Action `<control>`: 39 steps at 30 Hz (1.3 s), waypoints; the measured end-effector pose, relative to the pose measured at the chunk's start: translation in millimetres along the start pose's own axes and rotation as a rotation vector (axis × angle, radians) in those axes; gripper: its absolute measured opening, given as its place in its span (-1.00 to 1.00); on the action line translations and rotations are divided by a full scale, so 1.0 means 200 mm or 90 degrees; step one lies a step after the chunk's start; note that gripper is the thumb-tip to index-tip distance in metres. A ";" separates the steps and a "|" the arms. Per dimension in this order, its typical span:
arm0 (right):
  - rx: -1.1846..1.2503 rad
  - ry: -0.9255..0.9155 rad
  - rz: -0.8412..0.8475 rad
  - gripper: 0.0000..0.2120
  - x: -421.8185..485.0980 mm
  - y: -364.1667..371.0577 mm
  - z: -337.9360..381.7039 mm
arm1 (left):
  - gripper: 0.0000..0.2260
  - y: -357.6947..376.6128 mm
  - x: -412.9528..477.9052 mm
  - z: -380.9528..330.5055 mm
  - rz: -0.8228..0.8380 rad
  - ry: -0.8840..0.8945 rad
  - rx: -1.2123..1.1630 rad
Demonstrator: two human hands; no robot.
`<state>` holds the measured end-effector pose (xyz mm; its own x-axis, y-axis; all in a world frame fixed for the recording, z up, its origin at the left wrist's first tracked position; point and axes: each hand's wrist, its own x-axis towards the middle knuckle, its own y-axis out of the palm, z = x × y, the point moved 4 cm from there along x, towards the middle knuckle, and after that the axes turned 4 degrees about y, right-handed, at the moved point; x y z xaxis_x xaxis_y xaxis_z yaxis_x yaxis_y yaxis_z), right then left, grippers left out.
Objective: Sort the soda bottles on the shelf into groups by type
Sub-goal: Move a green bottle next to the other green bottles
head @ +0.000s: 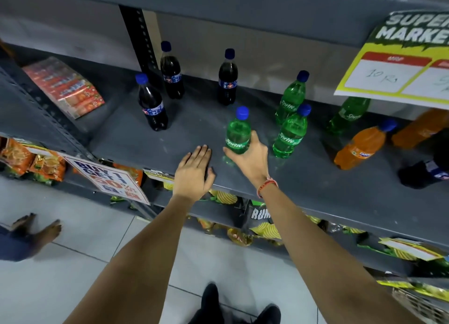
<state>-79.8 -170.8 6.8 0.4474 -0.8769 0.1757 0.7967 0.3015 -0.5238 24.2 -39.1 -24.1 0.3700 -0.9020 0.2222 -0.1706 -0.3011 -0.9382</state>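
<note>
Right hand, frame centre: fingers and thumb wrapped around lower body of green Sprite bottle, bottle upright, base on or just at grey shelf; contact with shelf not resolvable. Red thread band on right wrist. Left hand, just left of that bottle: flat, palm down on shelf front, fingers extended and together, holding nothing.

Three dark cola bottles, blue caps, upright, upper centre-left, spaced apart. Two more Sprite bottles right of held one, upright, nearly touching each other; a third further right, top hidden behind yellow price sign. Orange soda bottle at right, tilted. Another dark bottle at right edge, partly cut off. Red biscuit packs upper left.
</note>
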 end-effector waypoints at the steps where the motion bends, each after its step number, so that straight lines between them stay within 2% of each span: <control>1: -0.003 -0.002 -0.008 -0.54 -0.03 -0.05 -0.02 | -0.53 0.00 0.00 0.00 0.002 0.005 0.006; 7: 0.012 0.024 -0.086 -0.53 -0.18 -0.36 -0.19 | -0.49 -0.01 -0.02 -0.06 -0.019 0.006 0.001; 12: -0.012 0.053 -0.154 -0.50 -0.17 -0.58 -0.30 | -0.50 0.03 0.05 -0.32 -0.004 0.087 -0.022; 16: -0.027 0.079 -0.183 -0.49 -0.12 -0.70 -0.36 | -0.48 0.13 0.08 -0.55 0.049 0.150 -0.024; 21: -0.044 0.102 -0.156 -0.47 -0.11 -0.73 -0.42 | -0.48 0.25 0.08 -0.71 0.083 0.168 -0.005; 25: -0.021 0.100 -0.098 -0.35 -0.14 -0.78 -0.45 | -0.44 0.28 0.09 -0.73 0.091 0.146 0.015; 27: -0.053 0.110 -0.111 -0.37 -0.20 -0.85 -0.49 | -0.44 0.28 0.09 -0.73 0.092 0.142 0.025; 29: -0.075 0.106 -0.162 -0.48 -0.27 -0.95 -0.56 | -0.43 0.29 0.09 -0.73 0.088 0.142 0.034; 32: -0.049 0.132 -0.310 -0.60 -0.35 -1.16 -0.68 | -0.42 0.29 0.09 -0.72 0.073 0.142 0.051; 34: -0.051 0.202 -0.418 -0.51 -0.35 -1.31 -0.77 | -0.41 0.29 0.09 -0.72 0.067 0.141 0.054; 36: -0.039 0.277 -0.485 -0.34 -0.30 -1.46 -0.86 | -0.40 0.29 0.09 -0.72 0.065 0.143 0.052; 39: 0.008 0.341 -0.454 -0.17 -0.15 -1.60 -0.94 | -0.39 0.29 0.10 -0.74 0.056 0.145 0.044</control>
<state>-425.7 -310.7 12.8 -0.4045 -0.9136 0.0414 0.8189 -0.3820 -0.4283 -112.5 -119.8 -34.2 0.1393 -0.9728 0.1849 -0.1269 -0.2027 -0.9710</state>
